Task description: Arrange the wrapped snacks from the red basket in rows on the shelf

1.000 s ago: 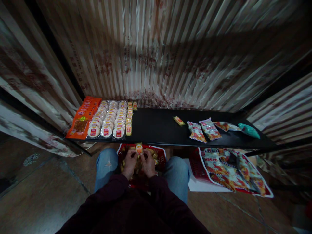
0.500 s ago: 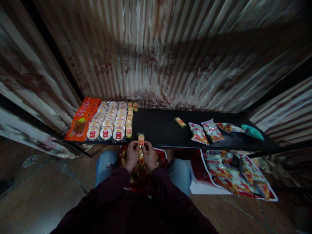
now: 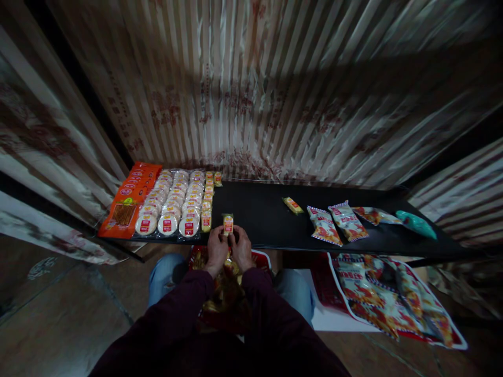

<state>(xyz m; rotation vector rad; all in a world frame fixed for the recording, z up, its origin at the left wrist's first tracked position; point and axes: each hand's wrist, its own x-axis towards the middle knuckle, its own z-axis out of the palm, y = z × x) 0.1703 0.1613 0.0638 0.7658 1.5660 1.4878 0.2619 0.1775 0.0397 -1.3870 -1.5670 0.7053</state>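
Between my left hand [image 3: 217, 247] and my right hand [image 3: 240, 248] is a small yellow wrapped snack [image 3: 228, 224] with a red and white label. It stands upright at the front edge of the black shelf [image 3: 255, 220], and the fingers of both hands are closed on its lower end. Just left of it, a column of matching yellow snacks [image 3: 206, 220] runs back along the shelf. Beneath my hands, a red basket [image 3: 264, 258] between my knees holds more yellow-wrapped snacks, partly hidden by my forearms.
Rows of round white packaged crackers [image 3: 170, 224] and an orange packet [image 3: 131, 199] fill the shelf's left end. A lone yellow snack [image 3: 293, 205], white-and-orange bags [image 3: 324, 225] and a green packet [image 3: 416, 224] lie to the right. A second basket [image 3: 334, 293] of bags stands below right.
Both hands have moved a little forward with the yellow snack, now over the shelf's front edge. The whole view has shifted slightly, with the shelf lower in the picture.
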